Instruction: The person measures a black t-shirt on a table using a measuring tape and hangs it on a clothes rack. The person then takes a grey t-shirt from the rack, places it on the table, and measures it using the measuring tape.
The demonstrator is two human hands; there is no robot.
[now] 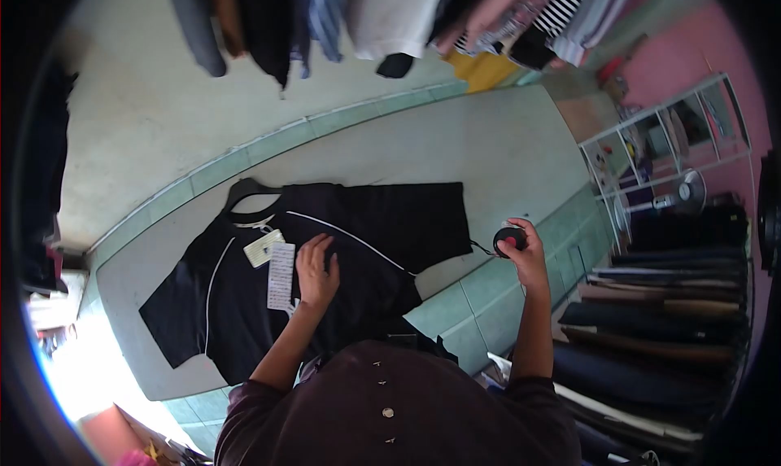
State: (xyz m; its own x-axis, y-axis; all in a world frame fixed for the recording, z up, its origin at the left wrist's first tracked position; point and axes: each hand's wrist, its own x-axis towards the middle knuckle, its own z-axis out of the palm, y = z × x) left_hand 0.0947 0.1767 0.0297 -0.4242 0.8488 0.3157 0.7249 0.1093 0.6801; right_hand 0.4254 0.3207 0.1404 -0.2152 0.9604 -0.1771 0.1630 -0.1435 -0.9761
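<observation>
A black short-sleeved shirt point(366, 214) with white piping lies spread on the grey board, its collar toward the wall and a dark hanger point(248, 189) at the neck. On its chest my left hand point(317, 271) rests with the fingers apart, just right of a white printed tag point(281, 276). A cream tag point(263, 248) lies beside that one. To the right of the shirt, my right hand point(525, 254) is closed around a small round black device point(509, 240) with a red centre. A thin dark strap runs from the device to the sleeve's corner.
Clothes point(390, 18) hang along the top. The grey board point(504, 157) lies on a green-tiled ledge point(480, 303). At the right stand a white wire rack point(675, 173) and stacks of folded dark garments point(659, 328). Bright light enters at the lower left.
</observation>
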